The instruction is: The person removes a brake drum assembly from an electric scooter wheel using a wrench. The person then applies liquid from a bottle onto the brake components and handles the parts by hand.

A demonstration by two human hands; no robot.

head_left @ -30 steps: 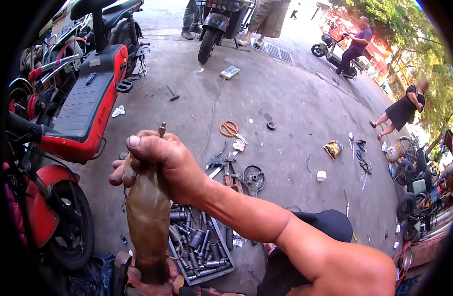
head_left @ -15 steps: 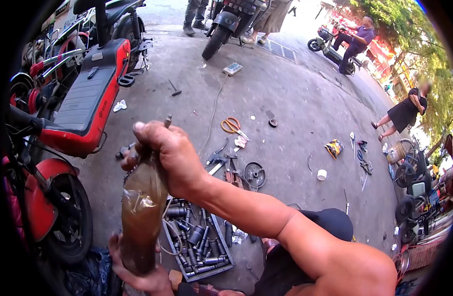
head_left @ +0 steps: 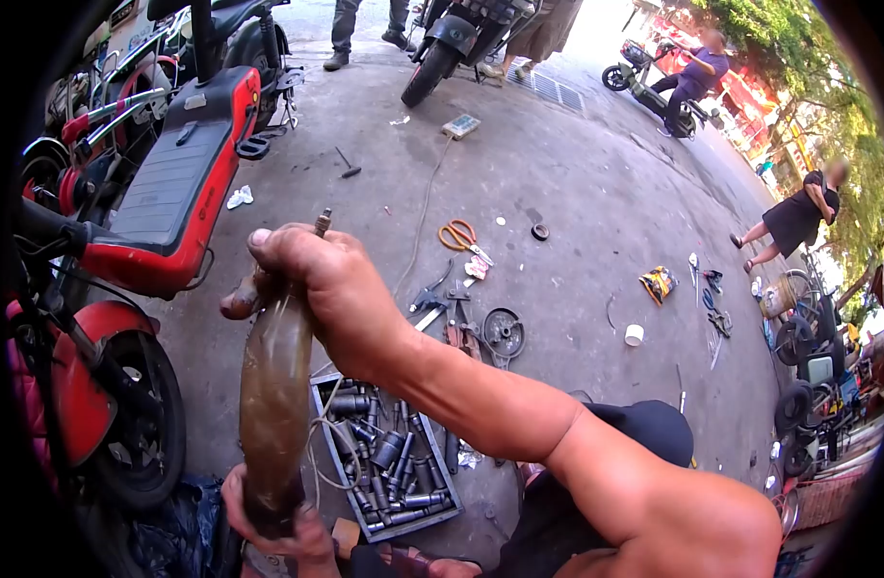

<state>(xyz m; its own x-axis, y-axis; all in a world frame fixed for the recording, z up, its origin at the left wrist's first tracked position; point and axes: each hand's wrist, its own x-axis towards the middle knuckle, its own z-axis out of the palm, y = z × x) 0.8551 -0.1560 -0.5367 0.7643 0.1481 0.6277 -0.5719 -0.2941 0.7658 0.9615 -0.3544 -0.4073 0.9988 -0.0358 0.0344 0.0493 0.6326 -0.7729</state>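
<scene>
A translucent brown, bulging tube-like piece hangs nearly upright at the left centre, darker at its lower end. My right hand is closed round its top, thumb uppermost, and a threaded metal stem sticks up above the fist. Below, my left hand cups the bottom end with its fingers round it. Just to the right of the piece lies a tray of dark metal sockets, with a thin pale cord across its left side.
A red scooter stands at the left. On the ground lie orange-handled scissors, a black wheel part, pliers, a white cup and a T-handled tool. Several people and scooters are farther back.
The tube-like piece has swung more upright since half a second ago, and my right hand has risen slightly. My left hand still supports the bottom. The legs at the top have moved left.
</scene>
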